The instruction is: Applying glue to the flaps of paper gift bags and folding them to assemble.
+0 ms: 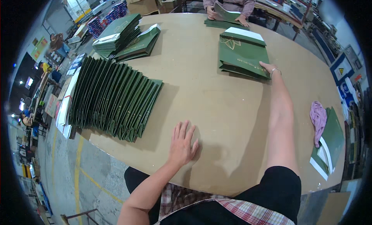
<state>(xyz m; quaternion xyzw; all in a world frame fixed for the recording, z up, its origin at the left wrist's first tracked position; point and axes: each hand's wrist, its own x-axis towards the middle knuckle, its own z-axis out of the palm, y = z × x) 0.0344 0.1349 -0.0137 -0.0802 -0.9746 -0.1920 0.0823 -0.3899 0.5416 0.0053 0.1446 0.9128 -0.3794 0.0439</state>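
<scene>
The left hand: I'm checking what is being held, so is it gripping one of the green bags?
No, the left hand lies flat, palm down, on the bare table.

Your view: bright, even overhead light; soft shadows under your arms on table (217, 109); strong fisheye bending, black vignette at rim; background workshop dimmer, slightly blurred.

My left hand (182, 141) lies flat on the table (217, 109), smooth matt tan board; my right hand (268, 67) touches the stack of bags (242, 54), dark green paper with slight sheen and white paper inside; fanned bags (114, 97) same paper; pink rag (318, 118) soft cloth.
</scene>
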